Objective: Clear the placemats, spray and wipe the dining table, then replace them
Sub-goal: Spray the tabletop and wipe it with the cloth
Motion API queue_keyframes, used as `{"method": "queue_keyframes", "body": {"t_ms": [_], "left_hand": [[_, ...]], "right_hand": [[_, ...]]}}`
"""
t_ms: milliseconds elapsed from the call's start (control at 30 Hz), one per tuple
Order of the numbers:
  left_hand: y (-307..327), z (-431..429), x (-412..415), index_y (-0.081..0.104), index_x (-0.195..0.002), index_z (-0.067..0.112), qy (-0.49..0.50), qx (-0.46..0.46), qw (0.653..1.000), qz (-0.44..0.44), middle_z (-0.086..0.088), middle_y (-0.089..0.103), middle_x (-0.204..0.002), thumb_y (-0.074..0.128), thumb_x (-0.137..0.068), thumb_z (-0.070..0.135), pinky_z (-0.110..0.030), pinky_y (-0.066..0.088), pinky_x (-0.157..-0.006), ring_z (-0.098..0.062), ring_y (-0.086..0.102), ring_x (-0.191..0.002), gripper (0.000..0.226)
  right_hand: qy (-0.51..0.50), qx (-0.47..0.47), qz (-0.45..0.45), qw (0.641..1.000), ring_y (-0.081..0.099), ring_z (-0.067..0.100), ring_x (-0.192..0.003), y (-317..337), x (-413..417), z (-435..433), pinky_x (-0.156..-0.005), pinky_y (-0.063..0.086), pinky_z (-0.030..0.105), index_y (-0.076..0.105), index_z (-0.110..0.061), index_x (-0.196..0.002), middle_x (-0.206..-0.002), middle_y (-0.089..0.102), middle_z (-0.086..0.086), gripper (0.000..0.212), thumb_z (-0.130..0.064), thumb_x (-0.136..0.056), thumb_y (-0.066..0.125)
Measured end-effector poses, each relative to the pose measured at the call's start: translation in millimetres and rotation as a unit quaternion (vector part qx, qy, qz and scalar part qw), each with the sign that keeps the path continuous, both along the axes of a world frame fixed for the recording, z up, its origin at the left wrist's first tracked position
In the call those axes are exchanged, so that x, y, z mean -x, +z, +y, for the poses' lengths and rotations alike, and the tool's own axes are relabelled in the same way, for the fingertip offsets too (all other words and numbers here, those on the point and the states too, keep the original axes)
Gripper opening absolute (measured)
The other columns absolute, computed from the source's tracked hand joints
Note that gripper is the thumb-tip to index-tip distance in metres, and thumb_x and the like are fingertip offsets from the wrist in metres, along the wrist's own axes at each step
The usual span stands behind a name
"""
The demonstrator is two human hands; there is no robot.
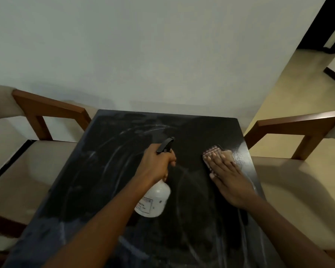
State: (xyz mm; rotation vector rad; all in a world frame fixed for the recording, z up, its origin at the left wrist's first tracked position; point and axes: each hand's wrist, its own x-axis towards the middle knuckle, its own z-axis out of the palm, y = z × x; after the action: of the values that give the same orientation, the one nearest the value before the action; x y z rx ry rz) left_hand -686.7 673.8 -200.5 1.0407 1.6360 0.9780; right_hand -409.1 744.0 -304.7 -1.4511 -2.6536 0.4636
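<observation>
Only one thing carries print: a white label [144,205] on the bottle [159,196]. The label sits on the lower body of the bottle, well below the place where the left hand [159,161] grips the neck. It has a dark line of letters at the top inside a thin frame, and red lines under it. All of it is too blurred to read. No other text, number or sign is visible.

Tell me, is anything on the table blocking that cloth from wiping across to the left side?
Nothing visible lies loose on the table. Only the spray bottle, gripped by the left hand, is in the way, just left of the cloth under the flat right hand.
</observation>
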Motion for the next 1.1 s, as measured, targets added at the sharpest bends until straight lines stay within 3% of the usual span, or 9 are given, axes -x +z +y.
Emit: {"method": "queue_keyframes", "body": {"t_ms": [300, 433, 600, 700, 767, 833, 900, 1000, 1100], "left_hand": [[4.4, -21.4, 110.1, 0.069, -0.097, 0.001, 0.012, 0.005, 0.998, 0.068, -0.019, 0.07, -0.082, 0.06, -0.098, 0.008, -0.033, 0.045, -0.048, -0.02, 0.051, -0.048, 0.011], [-0.3, -20.2, 123.0, 0.067, -0.098, -0.004, 0.003, 0.008, 0.998, 0.056, -0.017, 0.065, -0.078, 0.061, -0.099, 0.008, -0.032, 0.044, -0.047, -0.02, 0.05, -0.049, 0.013], [-1.7, -19.4, 125.0, 0.068, -0.094, -0.004, -0.016, 0.007, 0.998, 0.054, -0.019, 0.069, -0.074, 0.062, -0.096, 0.007, -0.032, 0.043, -0.046, -0.021, 0.05, -0.046, 0.012], [-4.6, -19.7, 131.2, 0.071, -0.088, -0.002, -0.019, -0.013, 0.998, 0.053, -0.018, 0.069, -0.072, 0.064, -0.09, 0.004, -0.033, 0.044, -0.047, -0.02, 0.051, -0.044, 0.009], [-8.6, -17.5, 136.2, 0.071, -0.092, 0.002, -0.015, -0.014, 0.999, 0.047, -0.014, 0.069, -0.072, 0.066, -0.091, 0.005, -0.032, 0.045, -0.047, -0.02, 0.052, -0.046, 0.006], [-11.5, -16.1, 137.5, 0.07, -0.096, 0.003, -0.008, -0.015, 0.999, 0.037, -0.013, 0.07, -0.073, 0.064, -0.094, 0.005, -0.031, 0.046, -0.047, -0.021, 0.052, -0.046, 0.007], [-11.8, -13.0, 137.6, 0.069, -0.099, 0.003, -0.009, -0.012, 0.999, 0.029, -0.016, 0.074, -0.083, 0.061, -0.098, 0.007, -0.031, 0.046, -0.047, -0.02, 0.053, -0.048, 0.009], [-13.6, -6.8, 140.4, 0.069, -0.099, 0.003, -0.019, 0.002, 0.999, 0.026, -0.017, 0.074, -0.088, 0.061, -0.099, 0.009, -0.03, 0.046, -0.047, -0.02, 0.053, -0.048, 0.01], [-14.7, -2.5, 139.0, 0.069, -0.097, 0.002, -0.023, 0.007, 0.999, 0.034, -0.019, 0.074, -0.089, 0.061, -0.098, 0.009, -0.03, 0.046, -0.046, -0.02, 0.053, -0.047, 0.01]], "right_hand": [[-0.118, 0.015, -0.011, 0.993, -0.02, 0.012, -0.158, -2.7, 45.9, 2.9, -0.13, -0.008, 0.045, -0.004, -0.042, -0.164, -0.172, -0.015, -0.014, 0.061, -0.049, -0.112, 0.025], [-0.113, 0.018, -0.004, 0.993, -0.014, 0.017, -0.16, -3.2, 99.1, 15.3, -0.128, -0.006, 0.044, -0.001, -0.041, -0.165, -0.174, -0.009, -0.011, 0.061, -0.046, -0.111, 0.029], [0.068, -0.037, 0.006, 0.997, 0.0, 0.02, -0.162, -4.0, 198.1, -1.8, -0.13, 0.008, 0.049, 0.013, -0.036, -0.167, -0.176, 0.005, -0.005, 0.063, -0.04, -0.109, 0.038], [0.231, -0.01, -0.026, 0.973, -0.009, 0.014, -0.16, -2.3, 233.0, -14.2, -0.13, -0.007, 0.038, 0.011, -0.04, -0.165, -0.175, 0.0, -0.007, 0.059, -0.047, -0.111, 0.032], [0.286, -0.002, -0.028, 0.958, -0.007, 0.013, -0.16, 5.0, 232.1, 6.3, -0.129, -0.009, 0.034, 0.018, -0.038, -0.165, -0.175, 0.006, -0.007, 0.056, -0.046, -0.112, 0.035], [0.255, -0.026, -0.008, 0.967, 0.004, 0.015, -0.161, 15.1, 222.8, 39.7, -0.131, 0.003, 0.039, 0.031, -0.029, -0.163, -0.173, 0.02, -0.003, 0.056, -0.038, -0.11, 0.044], [0.138, -0.058, 0.01, 0.989, 0.015, 0.021, -0.157, 19.2, 203.6, 88.1, -0.127, 0.012, 0.038, 0.037, -0.02, -0.16, -0.17, 0.03, 0.006, 0.055, -0.025, -0.107, 0.049], [-0.086, -0.039, -0.029, 0.995, 0.008, 0.028, -0.161, 9.8, 172.7, 150.2, -0.128, 0.011, 0.046, 0.022, -0.027, -0.165, -0.175, 0.013, 0.003, 0.059, -0.034, -0.109, 0.039], [-0.18, 0.016, -0.029, 0.983, -0.007, 0.027, -0.162, -0.1, 182.2, 167.5, -0.127, 0.003, 0.053, 0.012, -0.033, -0.167, -0.176, -0.003, -0.003, 0.062, -0.039, -0.109, 0.033]]}}
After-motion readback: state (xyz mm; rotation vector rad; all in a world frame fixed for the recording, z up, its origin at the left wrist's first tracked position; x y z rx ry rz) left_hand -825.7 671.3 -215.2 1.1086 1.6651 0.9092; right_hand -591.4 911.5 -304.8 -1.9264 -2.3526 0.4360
